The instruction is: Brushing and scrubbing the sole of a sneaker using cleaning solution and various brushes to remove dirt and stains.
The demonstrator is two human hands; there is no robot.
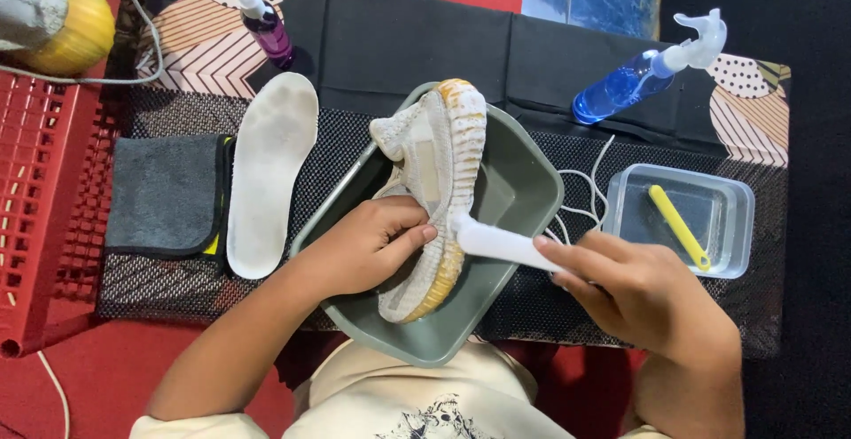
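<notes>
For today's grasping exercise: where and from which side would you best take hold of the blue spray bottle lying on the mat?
Probably the blue spray bottle by its blue body, from above. It lies on its side with the white trigger head pointing up and right, so the rounded body is the widest, most exposed part, free of other things.

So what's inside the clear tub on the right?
The clear tub holds a yellow brush lying diagonally, apparently in shallow clear liquid. Nothing else shows inside. The right hand covers only the mat just in front of its near corner.
</notes>
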